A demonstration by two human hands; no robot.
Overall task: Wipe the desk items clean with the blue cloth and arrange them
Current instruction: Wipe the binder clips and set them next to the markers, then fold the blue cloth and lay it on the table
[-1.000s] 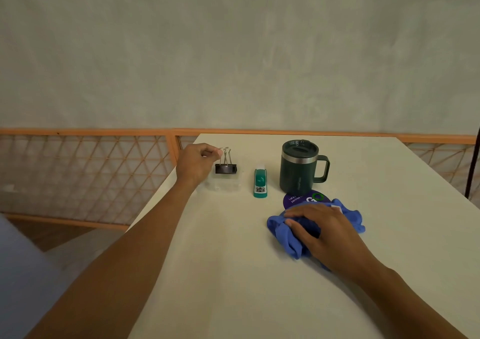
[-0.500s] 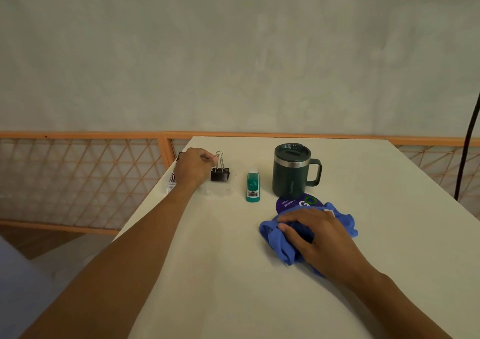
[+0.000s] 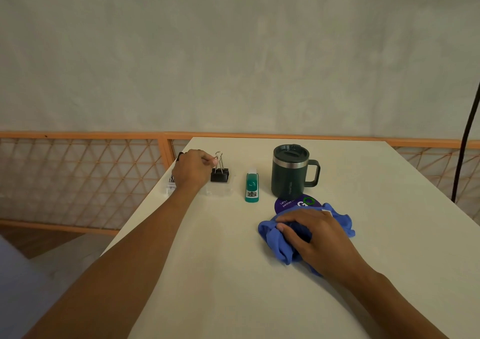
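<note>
At the far left of the table (image 3: 207, 273), the left hand (image 3: 193, 171) reaches out, its grip pinching the wire handle of an upright black binder clip (image 3: 219, 176), probably to lift it for wiping. To its right are a green stapler (image 3: 252, 188) and a dark lidded mug (image 3: 291, 172). Nearer, the right hand (image 3: 311, 234) has its grip curled into the bunched blue cloth (image 3: 275, 240), which overlaps a purple disc (image 3: 288, 203), apparently ready to wipe.
</note>
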